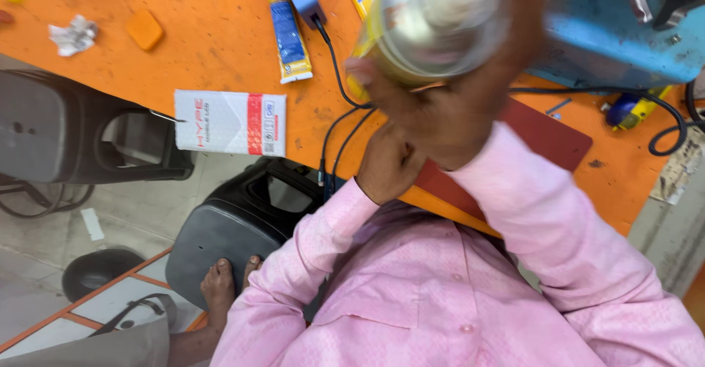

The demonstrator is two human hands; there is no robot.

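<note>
Up close, right hand [455,110] gripping yellow-labelled can [433,22]

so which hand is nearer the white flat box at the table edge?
Left. The left hand rests at the table edge, to the right of the white box. The right hand is farther right, raised, gripping a spray can.

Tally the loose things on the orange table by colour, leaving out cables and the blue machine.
White: 2, the crumpled paper and the flat box
Orange: 1, the pad
Blue and yellow: 1, the tube
Dark red: 1, the mat
Total: 5
</note>
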